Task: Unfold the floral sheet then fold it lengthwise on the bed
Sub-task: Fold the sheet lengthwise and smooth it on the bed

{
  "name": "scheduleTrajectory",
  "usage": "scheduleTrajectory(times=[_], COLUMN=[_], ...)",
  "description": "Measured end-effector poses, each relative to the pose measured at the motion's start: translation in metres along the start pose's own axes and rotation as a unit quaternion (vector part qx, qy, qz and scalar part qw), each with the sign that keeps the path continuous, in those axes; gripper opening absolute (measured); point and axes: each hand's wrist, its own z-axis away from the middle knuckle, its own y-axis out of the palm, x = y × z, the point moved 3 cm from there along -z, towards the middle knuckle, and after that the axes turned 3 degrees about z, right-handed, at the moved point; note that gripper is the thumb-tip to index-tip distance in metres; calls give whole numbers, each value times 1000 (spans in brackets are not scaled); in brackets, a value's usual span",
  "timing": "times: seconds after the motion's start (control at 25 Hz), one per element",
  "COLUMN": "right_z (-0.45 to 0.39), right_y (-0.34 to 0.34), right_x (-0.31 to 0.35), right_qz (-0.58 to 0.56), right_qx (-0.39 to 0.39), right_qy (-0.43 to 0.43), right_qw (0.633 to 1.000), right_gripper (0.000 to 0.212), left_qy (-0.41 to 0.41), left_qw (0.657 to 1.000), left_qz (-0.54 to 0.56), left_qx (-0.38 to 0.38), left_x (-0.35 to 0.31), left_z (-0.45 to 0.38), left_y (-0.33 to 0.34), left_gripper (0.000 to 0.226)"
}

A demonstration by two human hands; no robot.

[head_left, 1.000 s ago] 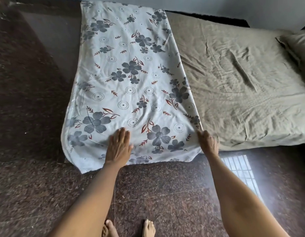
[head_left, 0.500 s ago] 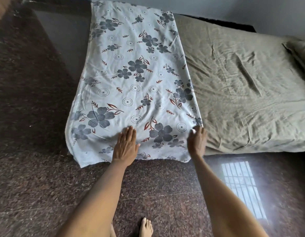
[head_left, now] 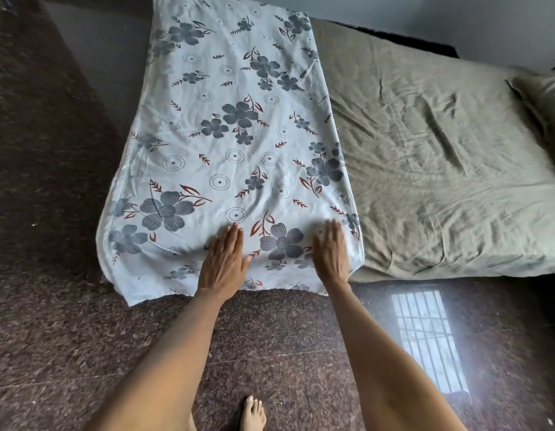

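Change: right hand (head_left: 330, 253) has slid in from the sheet's right edge onto the cloth itself; the left hand (head_left: 224, 259) has barely shifted.
Hands: both lie flat, fingers straight and together, palms pressing down; neither grips anything.
Floral sheet (head_left: 238, 135): folded into a long strip along the left part of the bed (head_left: 441, 169), its near end hanging over the bed's edge toward the floor (head_left: 67, 337).
Why so: flat palms near the hanging end look meant to smooth wrinkles and set the fold, which appears largely made.
Around: olive bed cover creased to the right, a pillow (head_left: 546, 98) at the far right, bare foot (head_left: 252, 413) on the dark stone floor.
Obstacles: nothing lies on the strip; the left side droops off the bed unsupported.
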Motion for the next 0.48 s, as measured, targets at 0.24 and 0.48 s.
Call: scheduleTrajectory(times=[0.24, 0.48], right_z=[6, -3], right_y=[2, 34], right_x=[-26, 86], right_qz=[7, -10], right_qx=[-24, 21], right_qy=[118, -91], right_qw=[993, 996], right_gripper=[69, 46], left_qy=[-46, -17], left_qw=[999, 1000], left_qz=[-16, 7], left_qx=[-15, -19], left_x=[0, -10], left_z=[-7, -26], left_y=[7, 2], left_gripper=[61, 62])
